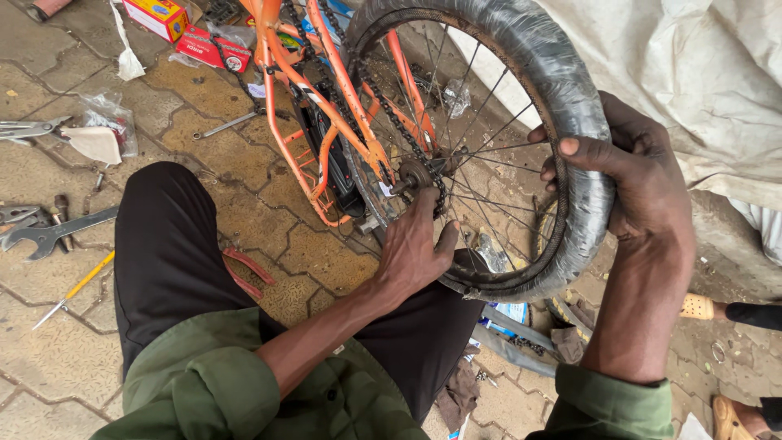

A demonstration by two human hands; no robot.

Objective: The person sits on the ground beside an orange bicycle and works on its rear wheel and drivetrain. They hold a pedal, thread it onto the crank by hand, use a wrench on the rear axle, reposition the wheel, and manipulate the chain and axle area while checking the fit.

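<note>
Paved ground [49, 163], far left: pliers-type tool [28, 128] beside clear plastic bag w/ pale cloth [98, 140]; below, open-end spanner [53, 235] w/ a few small bits nr it; yellow-handled screwdriver [77, 287] lying diag. Top left: red and yellow cartons [187, 33], slim wrench [224, 125] on pavers. Red-handled pliers [244, 273] just beside person's black trouser leg [163, 244]. Centre: orange bike frame [318, 98], chain [383, 106] running to rear sprocket [415, 173] at hub. Left hand [411, 253]: fingers curled loosely, resting on lower rim by spokes just under hub; not closed round anything, more a brace. Rear wheel [489, 163]: mounted in frame, upright, tyre [570, 114] black, partly wrapped in clear film. Right hand [643, 179]: clamped over tyre at wheel's right side, thumb across outer tread, fingertips showing at inner edge; firm hold. Pale tarp [692, 73] behind. Bottom right: a sandalled foot [699, 306] of another person, odd parts on ground under wheel.
</note>
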